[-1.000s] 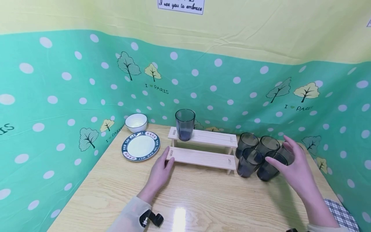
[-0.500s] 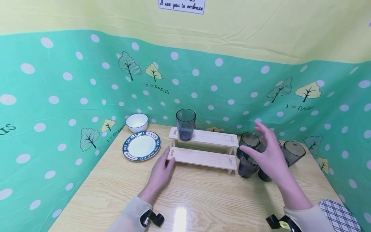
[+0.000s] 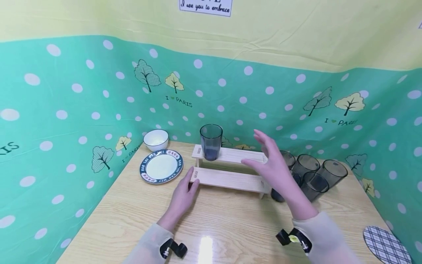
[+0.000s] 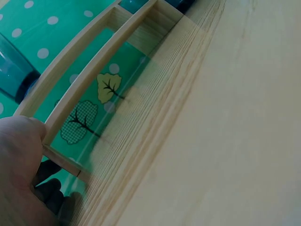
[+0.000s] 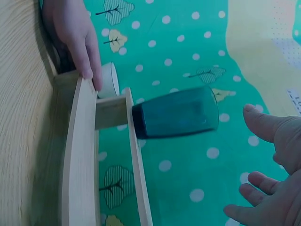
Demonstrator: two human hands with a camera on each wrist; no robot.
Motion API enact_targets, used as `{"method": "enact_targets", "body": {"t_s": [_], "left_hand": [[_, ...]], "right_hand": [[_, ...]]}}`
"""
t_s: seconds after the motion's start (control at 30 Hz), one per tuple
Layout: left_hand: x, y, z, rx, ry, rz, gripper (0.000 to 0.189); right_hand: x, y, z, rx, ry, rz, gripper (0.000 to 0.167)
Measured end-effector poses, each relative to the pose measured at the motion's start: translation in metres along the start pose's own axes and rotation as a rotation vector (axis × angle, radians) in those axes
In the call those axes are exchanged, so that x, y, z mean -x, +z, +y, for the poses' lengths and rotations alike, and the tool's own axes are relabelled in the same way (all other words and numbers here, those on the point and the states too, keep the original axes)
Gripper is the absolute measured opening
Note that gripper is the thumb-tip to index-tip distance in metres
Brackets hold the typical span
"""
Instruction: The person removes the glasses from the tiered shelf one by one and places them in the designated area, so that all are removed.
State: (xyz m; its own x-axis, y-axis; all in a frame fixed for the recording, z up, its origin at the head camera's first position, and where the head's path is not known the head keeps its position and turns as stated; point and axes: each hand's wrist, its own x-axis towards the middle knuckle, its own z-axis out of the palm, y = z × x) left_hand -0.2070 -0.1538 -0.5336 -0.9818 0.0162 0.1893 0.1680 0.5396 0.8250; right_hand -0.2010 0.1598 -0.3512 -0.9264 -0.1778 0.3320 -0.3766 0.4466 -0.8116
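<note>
A two-tier wooden shelf rack (image 3: 227,179) stands on the table. My left hand (image 3: 182,192) grips the left end of its lower board, with the thumb at the front edge; part of those fingers is hidden in the left wrist view. One dark tinted glass (image 3: 211,142) stands upright on the left part of the upper board. Above the rack's right end hovers my right hand (image 3: 271,165), thumb and fingers spread apart and holding nothing. In the right wrist view, the glass (image 5: 176,113) is apart from that hand (image 5: 277,165).
Several more tinted glasses (image 3: 314,183) cluster right of the rack, partly behind my right arm. To the left are a white bowl (image 3: 156,140) and a blue-rimmed plate (image 3: 161,167). A plaid mat (image 3: 386,244) lies at the right edge, and a patterned cloth (image 3: 244,99) hangs behind.
My right hand has moved left from over the clustered glasses to above the rack's right end, staying spread. The left hand, rack and glasses have kept their places.
</note>
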Motion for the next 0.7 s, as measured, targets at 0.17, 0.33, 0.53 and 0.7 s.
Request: {"method": "enact_targets", "body": {"t_s": [0.17, 0.33, 0.53, 0.7], "left_hand": [[0.0, 0.0, 0.0, 0.005, -0.007, 0.0, 0.067], [-0.001, 0.001, 0.0, 0.008, -0.019, -0.008, 0.067], [0.0, 0.001, 0.001, 0.014, -0.028, -0.014, 0.067], [0.0, 0.001, 0.001, 0.012, -0.03, -0.014, 0.067]], "right_hand": [[-0.012, 0.017, -0.009, -0.027, -0.005, -0.017, 0.099], [-0.027, 0.033, -0.012, -0.057, 0.0, -0.04, 0.099], [-0.044, 0.051, -0.012, -0.063, 0.008, -0.04, 0.099], [-0.053, 0.063, -0.014, -0.07, 0.015, -0.049, 0.1]]}}
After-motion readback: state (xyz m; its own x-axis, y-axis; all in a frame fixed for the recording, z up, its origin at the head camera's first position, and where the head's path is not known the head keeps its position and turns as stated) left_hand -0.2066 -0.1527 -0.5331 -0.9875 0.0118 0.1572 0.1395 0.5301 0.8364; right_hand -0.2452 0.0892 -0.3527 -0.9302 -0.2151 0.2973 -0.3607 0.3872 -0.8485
